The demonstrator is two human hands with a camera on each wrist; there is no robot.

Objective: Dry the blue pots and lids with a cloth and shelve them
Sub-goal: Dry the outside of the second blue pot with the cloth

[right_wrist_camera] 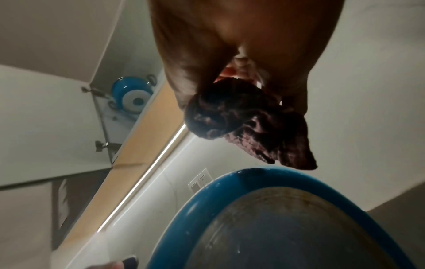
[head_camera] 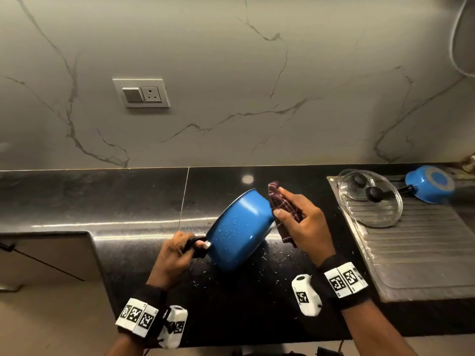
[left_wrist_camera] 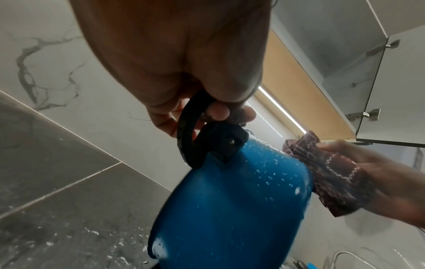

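1. No readable words, brands or numbers anywhere in the three views.
2. Only signs: black-and-white square code markers on the wrist bands [head_camera: 137, 317] and wrist cameras [head_camera: 306, 295]; not decodable as text.

Both bare forearms wear black wristbands [head_camera: 345, 300] — each carrying white blocks [head_camera: 345, 280] printed with black square codes.

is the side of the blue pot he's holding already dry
No, the blue pot held by the left hand has water droplets across its side, and the cloth in the right hand is at its base.
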